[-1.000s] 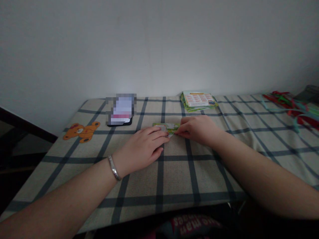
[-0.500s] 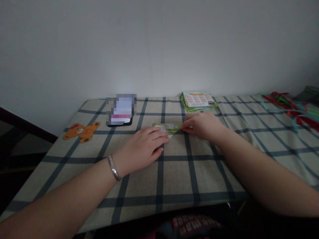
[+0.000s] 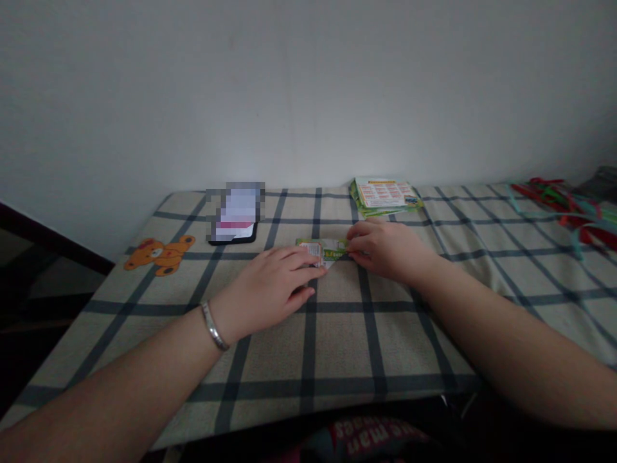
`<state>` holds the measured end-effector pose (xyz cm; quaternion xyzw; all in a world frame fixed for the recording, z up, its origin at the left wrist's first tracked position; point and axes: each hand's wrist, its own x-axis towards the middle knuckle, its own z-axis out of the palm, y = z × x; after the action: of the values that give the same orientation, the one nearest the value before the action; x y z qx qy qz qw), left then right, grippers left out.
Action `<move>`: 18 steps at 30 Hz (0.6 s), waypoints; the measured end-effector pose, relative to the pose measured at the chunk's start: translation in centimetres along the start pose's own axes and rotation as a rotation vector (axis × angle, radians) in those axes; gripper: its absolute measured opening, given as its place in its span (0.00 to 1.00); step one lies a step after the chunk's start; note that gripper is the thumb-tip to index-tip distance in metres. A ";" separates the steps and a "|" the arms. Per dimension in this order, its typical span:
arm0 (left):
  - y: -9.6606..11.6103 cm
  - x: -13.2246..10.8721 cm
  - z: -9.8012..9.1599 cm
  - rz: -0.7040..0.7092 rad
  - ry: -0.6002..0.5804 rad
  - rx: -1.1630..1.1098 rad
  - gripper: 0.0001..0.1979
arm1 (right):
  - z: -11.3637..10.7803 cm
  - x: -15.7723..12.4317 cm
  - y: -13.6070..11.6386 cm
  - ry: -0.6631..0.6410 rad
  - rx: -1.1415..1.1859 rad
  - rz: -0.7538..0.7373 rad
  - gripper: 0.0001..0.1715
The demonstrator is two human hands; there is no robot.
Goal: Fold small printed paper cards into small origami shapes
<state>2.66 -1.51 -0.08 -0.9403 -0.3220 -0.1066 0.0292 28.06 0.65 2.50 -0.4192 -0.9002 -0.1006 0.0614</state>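
Observation:
A small folded green and white paper (image 3: 324, 249) lies on the checked tablecloth (image 3: 337, 321) in the middle of the table. My left hand (image 3: 270, 289), with a silver bracelet at the wrist, lies flat with its fingers stretched onto the paper's left part. My right hand (image 3: 385, 247) rests at the paper's right end, its fingers curled and pinching that edge.
A stack of green printed leaflets (image 3: 384, 194) lies at the back of the table. A phone (image 3: 234, 212) lies at the back left, an orange bear print (image 3: 159, 254) marks the cloth at left, and red and green ribbons (image 3: 569, 209) lie at far right.
My right hand has shifted a little along the paper's right end, first back, then settling at the edge. My left hand has stayed on the paper.

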 end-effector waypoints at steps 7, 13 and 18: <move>-0.2 -0.2 -0.5 -0.061 -0.035 0.023 0.17 | 0.5 0.3 0.0 0.003 0.080 0.008 0.12; -0.3 -0.1 -0.9 -0.161 -0.038 0.066 0.16 | 0.7 0.3 -0.1 0.005 0.077 0.016 0.12; -0.1 0.1 -0.7 -0.201 0.000 0.133 0.19 | 0.6 0.3 -0.3 -0.003 0.056 0.022 0.13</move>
<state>2.61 -1.46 0.62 -0.8993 -0.4209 -0.0872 0.0807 27.65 0.84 1.90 -0.4273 -0.8982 -0.0738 0.0727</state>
